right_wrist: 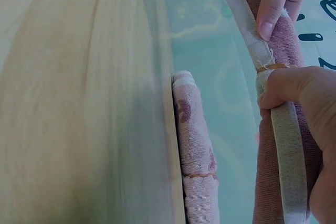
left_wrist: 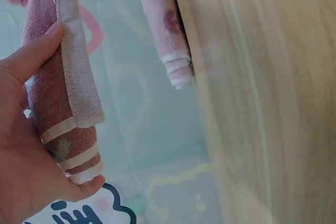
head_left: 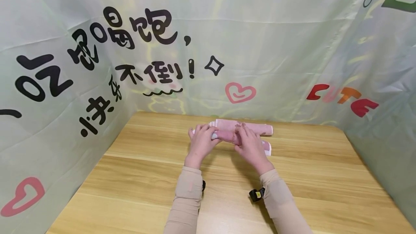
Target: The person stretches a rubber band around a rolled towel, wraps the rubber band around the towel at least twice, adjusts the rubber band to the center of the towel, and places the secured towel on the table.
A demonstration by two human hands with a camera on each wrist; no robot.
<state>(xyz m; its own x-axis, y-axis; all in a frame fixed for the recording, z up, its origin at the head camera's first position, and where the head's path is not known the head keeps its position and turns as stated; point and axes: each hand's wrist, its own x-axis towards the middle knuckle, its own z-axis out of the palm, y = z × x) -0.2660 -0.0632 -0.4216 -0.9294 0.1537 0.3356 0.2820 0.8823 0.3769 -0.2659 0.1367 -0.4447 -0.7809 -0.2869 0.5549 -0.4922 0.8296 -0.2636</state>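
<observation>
A rolled dark pink towel point(head_left: 226, 136) with a pale edge strip point(left_wrist: 79, 72) is held off the table between both hands. My left hand point(head_left: 202, 141) grips it near its left end, thumb lying along the roll. Near the middle, my right hand point(head_left: 251, 147) grips the same roll, its thumb beside a thin brown rubber band point(right_wrist: 275, 66) that circles the towel. Behind it, on the table, lies a second rolled towel point(head_left: 260, 129), lighter pink, also with a band point(right_wrist: 200, 175) round its middle. The right hand covers part of the held roll in the head view.
The wooden table point(head_left: 139, 176) reaches back to a pale printed cloth wall point(head_left: 276, 53), which also stands along both sides. The lighter towel lies close to the table's far edge. A small black device point(head_left: 256, 194) is strapped at the right wrist.
</observation>
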